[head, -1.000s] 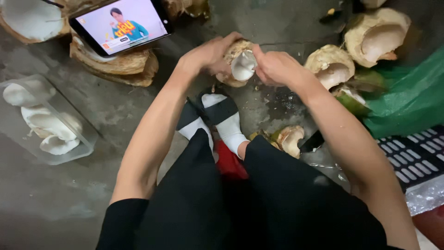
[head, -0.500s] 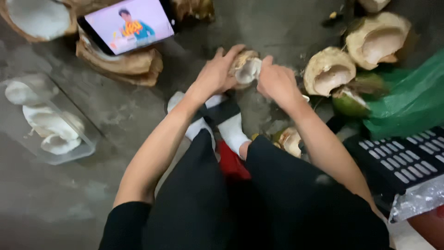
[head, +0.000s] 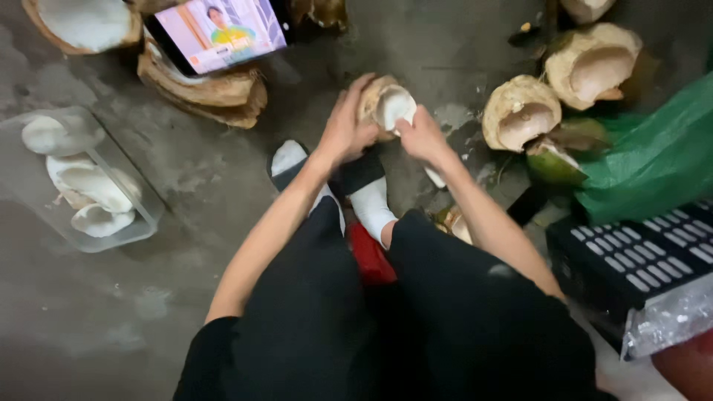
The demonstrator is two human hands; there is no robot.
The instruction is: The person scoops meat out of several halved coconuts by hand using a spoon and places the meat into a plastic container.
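Between both hands | one coconut [head: 386,108] | two empty husks [head: 520,113] nearby

Both my hands are wrapped around a husked coconut [head: 385,108] over the concrete floor [head: 223,186], left hand [head: 347,130] gripping the shell, right hand [head: 420,136] at the white flesh. Clear tray [head: 141,223] of scooped coconut meat [head: 93,197] sits off to my left. Empty husk halves [head: 520,111] are piled on my right, near a green bag [head: 653,160] and a black crate [head: 631,260]. A phone [head: 223,30] is propped on husks up top.
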